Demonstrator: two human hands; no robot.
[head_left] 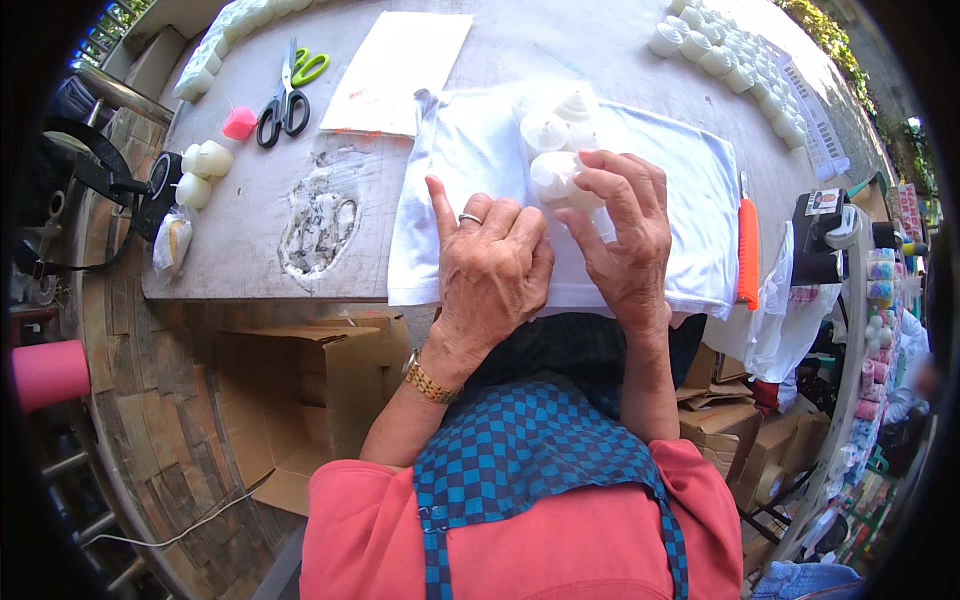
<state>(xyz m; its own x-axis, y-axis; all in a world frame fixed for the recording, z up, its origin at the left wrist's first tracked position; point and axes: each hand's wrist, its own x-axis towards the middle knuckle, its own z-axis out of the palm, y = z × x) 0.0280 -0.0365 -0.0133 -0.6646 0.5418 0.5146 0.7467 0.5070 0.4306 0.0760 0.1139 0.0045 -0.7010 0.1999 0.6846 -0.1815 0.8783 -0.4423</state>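
Pale table (pixel 240 250), white candles (pixel 553 174) on cloth (pixel 690 215), beyond curled left hand (pixel 492 250), grip unclear, at spread right hand (pixel 630 230)

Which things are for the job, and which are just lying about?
Seem part of the job:
the candles on the cloth
the right hand at them
the left hand over the cloth

Probably just lying about:
scissors
pink candle
orange tool
cardboard box
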